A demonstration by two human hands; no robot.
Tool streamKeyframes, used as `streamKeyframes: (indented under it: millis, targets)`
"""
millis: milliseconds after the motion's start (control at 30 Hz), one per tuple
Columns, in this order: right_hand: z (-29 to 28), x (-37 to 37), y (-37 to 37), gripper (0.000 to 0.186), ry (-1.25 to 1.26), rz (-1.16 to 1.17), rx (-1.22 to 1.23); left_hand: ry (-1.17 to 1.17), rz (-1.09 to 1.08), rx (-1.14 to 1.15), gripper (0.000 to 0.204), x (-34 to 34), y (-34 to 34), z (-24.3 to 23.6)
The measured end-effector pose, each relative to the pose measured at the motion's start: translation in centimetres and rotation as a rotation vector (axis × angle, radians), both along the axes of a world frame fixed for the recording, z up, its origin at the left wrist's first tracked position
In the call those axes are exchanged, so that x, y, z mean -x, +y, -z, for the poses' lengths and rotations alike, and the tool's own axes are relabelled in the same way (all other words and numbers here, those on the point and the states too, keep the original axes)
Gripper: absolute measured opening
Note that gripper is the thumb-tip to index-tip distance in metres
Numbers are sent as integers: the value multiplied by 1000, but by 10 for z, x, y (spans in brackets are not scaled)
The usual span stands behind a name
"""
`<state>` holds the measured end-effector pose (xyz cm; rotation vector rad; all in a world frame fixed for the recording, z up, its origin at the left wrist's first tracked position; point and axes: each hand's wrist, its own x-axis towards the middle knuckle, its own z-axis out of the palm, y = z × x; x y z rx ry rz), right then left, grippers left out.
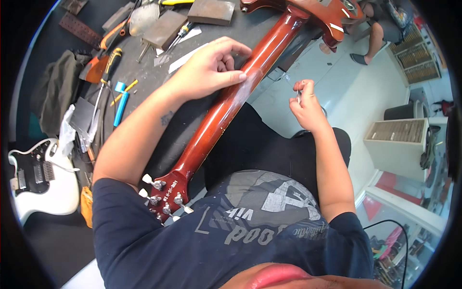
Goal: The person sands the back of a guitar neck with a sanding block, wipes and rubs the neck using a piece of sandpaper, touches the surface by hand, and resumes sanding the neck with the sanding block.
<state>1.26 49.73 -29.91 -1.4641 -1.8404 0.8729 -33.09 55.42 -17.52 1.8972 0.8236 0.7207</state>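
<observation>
A red-brown glossy guitar neck (211,120) runs slantwise in front of me, its back facing up. A hazy whitish patch (239,94) marks the finish mid-neck. Beside it my left hand (211,70) rests with thumb and forefinger apart, both touching the neck, its other fingers loosely curled. Off to the right, clear of the guitar, my right hand (308,108) is closed in a pinch. A small pale thing shows between its fingers, too small to name. The headstock (168,192) with metal tuners lies against my shirt; the guitar body (320,17) is at the far end.
On the dark bench lie metal blocks (211,12), a yellow-and-black screwdriver (113,62), a blue marker (121,108) and dark cloth (60,91). A white guitar body (53,188) lies at left. Another person's leg (375,41) shows far right, near a white cabinet (397,144).
</observation>
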Motion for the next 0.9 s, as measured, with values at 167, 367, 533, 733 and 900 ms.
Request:
streamKeyframes:
  millis: [167,367,533,733,900]
  targets:
    - [-90,44,-27,30,31,-38,-425,-184,29,250,56,9,8,-6]
    - [-106,88,-24,43,-118,-248,-796,-289,0,208,52,10,11,-1]
    - [-105,91,-16,43,-293,-339,-889,-286,-26,131,51,5,14,11]
    - [-97,91,-10,44,-275,-339,-976,-172,86,270,48,15,10,-13]
    - [-104,90,-7,42,-340,-334,-1050,-166,30,242,45,10,9,-6]
